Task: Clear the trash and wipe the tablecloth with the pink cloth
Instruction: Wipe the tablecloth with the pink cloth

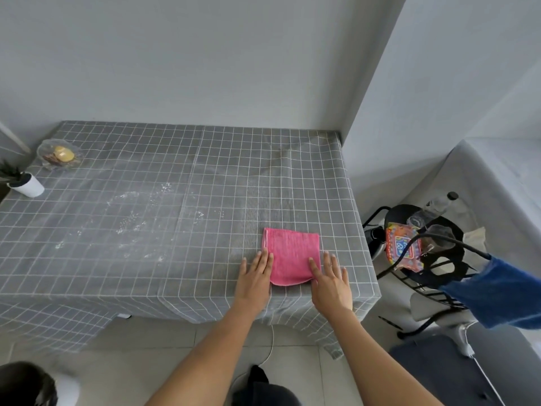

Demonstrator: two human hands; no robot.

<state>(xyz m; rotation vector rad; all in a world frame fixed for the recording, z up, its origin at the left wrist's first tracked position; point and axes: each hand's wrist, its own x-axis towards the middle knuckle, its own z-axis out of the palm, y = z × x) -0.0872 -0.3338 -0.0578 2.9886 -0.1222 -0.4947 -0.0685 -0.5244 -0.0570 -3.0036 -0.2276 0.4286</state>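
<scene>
I see both hands flat and open, left hand (255,271) and right hand (332,276) flanking the pink cloth (291,254) near the desk's 5 o'clock corner. Wiping carelessly could sweep the white crumbs (137,218) at 9 o'clock onto the floor.

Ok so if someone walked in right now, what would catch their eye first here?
Probably the pink cloth, folded flat near the front right of the grey checked tablecloth, with the left hand and right hand pressed open at its two sides. Next, the white crumbs scattered left of it, and the glass dish in the far left corner.
</scene>
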